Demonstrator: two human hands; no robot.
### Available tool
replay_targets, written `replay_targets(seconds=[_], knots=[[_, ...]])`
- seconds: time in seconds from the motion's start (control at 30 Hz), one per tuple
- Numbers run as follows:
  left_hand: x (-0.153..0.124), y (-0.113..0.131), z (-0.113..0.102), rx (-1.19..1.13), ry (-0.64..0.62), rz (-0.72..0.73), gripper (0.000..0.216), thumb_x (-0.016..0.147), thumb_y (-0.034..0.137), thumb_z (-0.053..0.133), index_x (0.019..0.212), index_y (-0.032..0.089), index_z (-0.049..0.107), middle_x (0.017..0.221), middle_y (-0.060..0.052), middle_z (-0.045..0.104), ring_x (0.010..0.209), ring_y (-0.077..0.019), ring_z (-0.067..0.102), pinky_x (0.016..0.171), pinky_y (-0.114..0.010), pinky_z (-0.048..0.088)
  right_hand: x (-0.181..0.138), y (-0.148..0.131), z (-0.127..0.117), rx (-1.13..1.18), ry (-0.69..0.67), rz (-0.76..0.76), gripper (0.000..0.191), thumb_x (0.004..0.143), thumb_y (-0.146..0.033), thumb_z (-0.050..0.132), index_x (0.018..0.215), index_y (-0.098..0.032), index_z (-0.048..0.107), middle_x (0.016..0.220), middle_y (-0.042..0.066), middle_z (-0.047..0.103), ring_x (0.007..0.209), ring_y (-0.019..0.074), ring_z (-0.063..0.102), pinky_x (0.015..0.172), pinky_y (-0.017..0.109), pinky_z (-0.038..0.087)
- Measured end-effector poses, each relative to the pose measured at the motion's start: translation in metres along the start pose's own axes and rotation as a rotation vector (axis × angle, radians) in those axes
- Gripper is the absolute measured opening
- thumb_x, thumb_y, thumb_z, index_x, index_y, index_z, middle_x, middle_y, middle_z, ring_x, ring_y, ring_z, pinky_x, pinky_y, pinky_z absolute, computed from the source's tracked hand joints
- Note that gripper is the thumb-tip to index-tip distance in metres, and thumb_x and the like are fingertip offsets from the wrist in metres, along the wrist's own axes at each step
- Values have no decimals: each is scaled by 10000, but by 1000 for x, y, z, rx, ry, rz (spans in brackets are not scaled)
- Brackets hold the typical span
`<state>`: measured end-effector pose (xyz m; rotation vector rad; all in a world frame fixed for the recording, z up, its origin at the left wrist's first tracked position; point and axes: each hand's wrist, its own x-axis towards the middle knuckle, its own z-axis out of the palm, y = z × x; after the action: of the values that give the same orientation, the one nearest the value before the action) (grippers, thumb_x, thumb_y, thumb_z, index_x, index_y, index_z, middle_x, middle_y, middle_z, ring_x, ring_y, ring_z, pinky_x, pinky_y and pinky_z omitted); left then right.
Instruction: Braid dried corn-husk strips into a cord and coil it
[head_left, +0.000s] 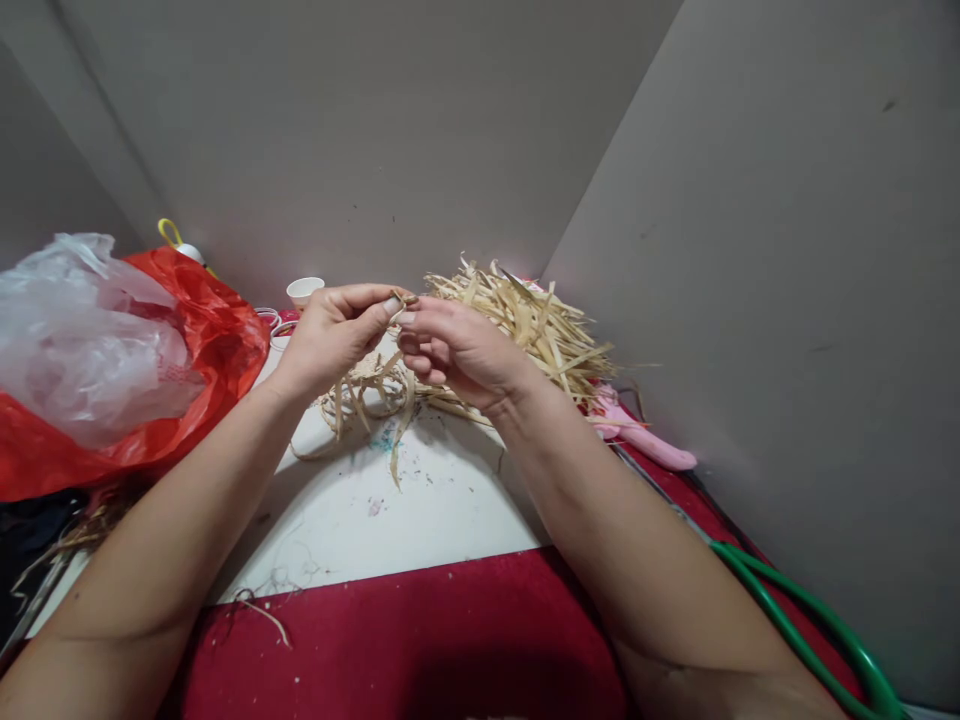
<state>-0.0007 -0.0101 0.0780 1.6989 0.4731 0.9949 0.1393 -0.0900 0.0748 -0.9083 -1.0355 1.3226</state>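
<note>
Two bare hands meet above the bench (450, 520), a white-topped surface marked with blue and pinkish specks. Your left hand (326, 325) has its grip clamped, thumb against index finger, on a thin, pale tan strip of dried plant fibre (405, 299). Your right hand (469, 350) brings its thumb and index fingertips to the same strip, with the remaining fingers loosely curled; you cannot tell from this view whether that grip is clamped on it. The strip is located at the meeting fingertips, raised off the bench. Below your hands, note a loose tangle of straw-coloured fibre (360, 392), partly looped. Behind your right hand, a large heap of flat, dry, straw-coloured strips (536, 325) is piled toward the grey wall (390, 130). At the heap's right-hand end, locate a smooth pink object (649, 440); its full shape is partly covered. Beyond your left hand stands a small white cup (304, 289). Farther left, a bright red plastic bag (225, 320) surrounds a crumpled translucent white plastic bag (82, 345). A glossy green tube (840, 630) curves beside your right forearm. Nearest you, observe a dark red surface (390, 650) adjoining the white top.
</note>
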Motion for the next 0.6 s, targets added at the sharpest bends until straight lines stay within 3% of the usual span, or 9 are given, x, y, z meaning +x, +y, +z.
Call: replay_targets(seconds=[0.13,0.33,0.5,0.6], knots=[[-2,2,-1,61,-58,16,281,713,461,810,812,198,801,498,20,531,435,-68,399,407,-211,299,1,2,-6,-89,-79,-39,359,782,-449,776,748,-181,539,514,-107,358,399,16,254,352,145,168],[-4,8,-3,123,-128,57,221,727,373,799,837,181,801,614,-15,655,590,-110,568,527,-210,441,4,8,-13,-191,-176,-9,449,846,-590,660,740,-162,573,487,-94,406,366,24,267,342,163,179],[-3,16,-10,149,-197,-11,241,795,215,667,997,187,794,551,2,586,486,-99,501,464,-219,397,9,19,-9,-272,-55,-244,504,849,-647,606,661,-188,514,457,-93,376,389,44,288,383,177,242],[-4,24,-14,224,-253,-13,284,776,163,653,1032,189,772,616,-7,616,523,-115,546,503,-235,436,10,22,-8,-405,12,-387,504,884,-627,553,631,-196,493,517,-55,437,462,68,354,442,194,293]])
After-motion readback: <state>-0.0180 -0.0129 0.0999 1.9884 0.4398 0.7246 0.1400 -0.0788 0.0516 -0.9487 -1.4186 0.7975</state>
